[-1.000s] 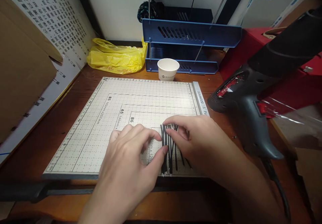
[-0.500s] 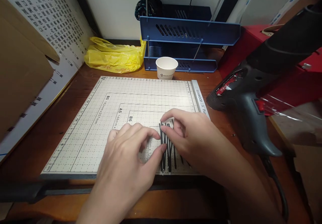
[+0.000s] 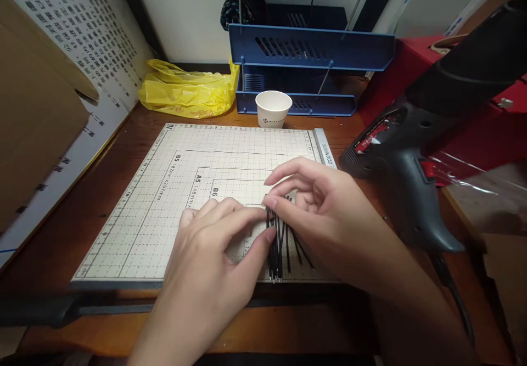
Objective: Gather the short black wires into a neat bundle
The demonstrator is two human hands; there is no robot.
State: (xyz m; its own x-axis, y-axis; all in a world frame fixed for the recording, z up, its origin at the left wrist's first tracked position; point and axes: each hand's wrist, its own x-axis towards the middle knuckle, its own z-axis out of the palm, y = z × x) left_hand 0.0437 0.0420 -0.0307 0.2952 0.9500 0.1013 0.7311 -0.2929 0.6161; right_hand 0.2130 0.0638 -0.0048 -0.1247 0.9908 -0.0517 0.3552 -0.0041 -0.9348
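Several short black wires (image 3: 276,253) with bare silvery ends lie in a loose bundle on the gridded board of a paper trimmer (image 3: 144,218). Thumb and index finger of my left hand (image 3: 218,245) close on the bundle's left side, partway along it. My right hand (image 3: 321,207) pinches the far ends of the wires between thumb and fingertip, its other fingers curled above. These far ends are largely hidden by the fingers. A few more wires (image 3: 300,251) fan out to the right, beneath my right hand.
A white paper cup (image 3: 273,111) stands behind the board, before a blue tiered rack (image 3: 313,48). A yellow plastic bag (image 3: 189,94) lies back left. At right is a dark heat gun (image 3: 415,190) by a red box (image 3: 387,80). The trimmer's black handle (image 3: 41,311) extends front left.
My right hand has shifted slightly, its fingers lifting and spreading while thumb and fingertip stay on the wires' far ends. The bundle has moved a little right, and my left fingers have followed.
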